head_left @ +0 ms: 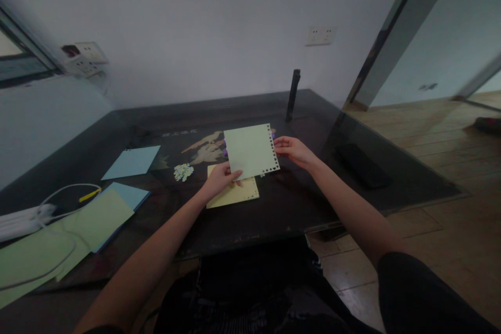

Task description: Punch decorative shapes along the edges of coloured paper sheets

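Observation:
A pale green sheet of paper is held up over the table, with small dark-looking shaped holes along its right edge. My left hand pinches its lower left corner, thumb on top. At the punched right edge, the closed fingertips of my right hand touch the paper. Under the sheet and my left hand lies yellow paper, also with holes along its right side. Something purple peeks out behind the sheet, mostly hidden. Left of my left hand sits a small pile of paper bits.
Light blue paper and green sheets lie on the left of the dark table, near a white cable and a yellow pen-like item. A black upright post stands at the back; a black flat object lies right.

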Demonstrator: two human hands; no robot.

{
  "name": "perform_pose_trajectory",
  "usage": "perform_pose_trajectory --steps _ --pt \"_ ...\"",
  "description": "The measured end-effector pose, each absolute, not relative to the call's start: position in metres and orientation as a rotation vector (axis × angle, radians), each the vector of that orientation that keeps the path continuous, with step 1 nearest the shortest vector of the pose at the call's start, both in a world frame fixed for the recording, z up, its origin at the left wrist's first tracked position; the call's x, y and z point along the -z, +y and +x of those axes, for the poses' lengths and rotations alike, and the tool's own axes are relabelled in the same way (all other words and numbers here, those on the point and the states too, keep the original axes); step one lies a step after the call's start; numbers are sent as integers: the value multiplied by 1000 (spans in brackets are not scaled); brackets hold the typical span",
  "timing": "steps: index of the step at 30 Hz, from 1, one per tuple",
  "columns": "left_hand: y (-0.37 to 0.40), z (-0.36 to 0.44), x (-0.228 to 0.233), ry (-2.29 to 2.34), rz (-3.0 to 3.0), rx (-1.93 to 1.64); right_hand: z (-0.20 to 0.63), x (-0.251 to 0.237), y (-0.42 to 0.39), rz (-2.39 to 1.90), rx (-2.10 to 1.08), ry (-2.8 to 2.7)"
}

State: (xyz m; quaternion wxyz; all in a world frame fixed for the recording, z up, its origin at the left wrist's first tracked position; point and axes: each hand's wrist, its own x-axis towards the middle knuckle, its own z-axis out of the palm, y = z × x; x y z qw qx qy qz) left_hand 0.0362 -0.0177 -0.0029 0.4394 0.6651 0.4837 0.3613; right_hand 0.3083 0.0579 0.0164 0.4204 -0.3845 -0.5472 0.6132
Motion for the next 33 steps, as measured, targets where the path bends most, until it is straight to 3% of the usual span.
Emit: perform_pose_trajectory --steps 33 --pt "-20 39 0 1180 1624 -895 309 -16 58 -1025 -1533 -1382"
